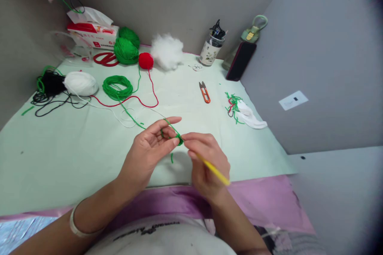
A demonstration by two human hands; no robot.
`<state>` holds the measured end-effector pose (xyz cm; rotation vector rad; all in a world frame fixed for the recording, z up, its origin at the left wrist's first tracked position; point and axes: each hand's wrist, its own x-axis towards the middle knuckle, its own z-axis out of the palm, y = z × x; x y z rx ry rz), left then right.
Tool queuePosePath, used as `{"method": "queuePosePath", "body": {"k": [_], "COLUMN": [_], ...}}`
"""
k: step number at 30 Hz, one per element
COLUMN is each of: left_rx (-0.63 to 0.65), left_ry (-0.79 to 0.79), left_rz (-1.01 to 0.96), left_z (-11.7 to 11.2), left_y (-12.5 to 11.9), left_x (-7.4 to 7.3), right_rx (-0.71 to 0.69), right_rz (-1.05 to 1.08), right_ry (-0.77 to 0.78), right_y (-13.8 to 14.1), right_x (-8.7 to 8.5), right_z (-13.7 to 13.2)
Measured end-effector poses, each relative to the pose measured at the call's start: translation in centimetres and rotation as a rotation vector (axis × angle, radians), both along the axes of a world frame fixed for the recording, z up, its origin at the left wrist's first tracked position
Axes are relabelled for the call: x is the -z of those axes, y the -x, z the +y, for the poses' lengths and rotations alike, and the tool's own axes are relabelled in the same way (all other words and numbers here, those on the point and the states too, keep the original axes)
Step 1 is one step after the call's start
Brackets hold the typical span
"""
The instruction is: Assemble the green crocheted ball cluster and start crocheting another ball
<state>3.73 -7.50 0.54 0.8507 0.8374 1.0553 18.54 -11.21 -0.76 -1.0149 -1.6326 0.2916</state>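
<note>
My left hand (154,139) pinches a small piece of green crochet work (179,140) between thumb and fingers. Green yarn passes over its raised index finger and runs back to a loose green coil (117,87) on the table. In my right hand (208,159) is a crochet hook with a yellow handle (215,170), held like a pen. The hook's tip meets the green piece, though the exact spot is hidden by my fingers. Below the hands a short green yarn scrap (172,158) lies on the table.
Behind stand green yarn balls (126,50), a red ball (146,61), white stuffing (167,51), red-handled scissors (106,59) and a tissue box (98,36). White yarn (80,83) and black yarn (50,83) sit left. Orange snips (205,92), a pen jar (211,50), phone (241,61) and yarn scraps (235,105) lie right.
</note>
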Motion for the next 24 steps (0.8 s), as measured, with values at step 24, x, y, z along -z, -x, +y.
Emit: {"method": "queuePosePath", "body": {"k": [24], "left_rx": [0.054], "left_ry": [0.072], "left_rz": [0.014], "left_z": [0.1], "left_y": [0.6], "left_x": [-0.8], "right_rx": [-0.027], "right_rz": [0.608], "right_ry": [0.220], "right_y": [0.3], "right_x": [-0.7], "right_z": [0.5]}}
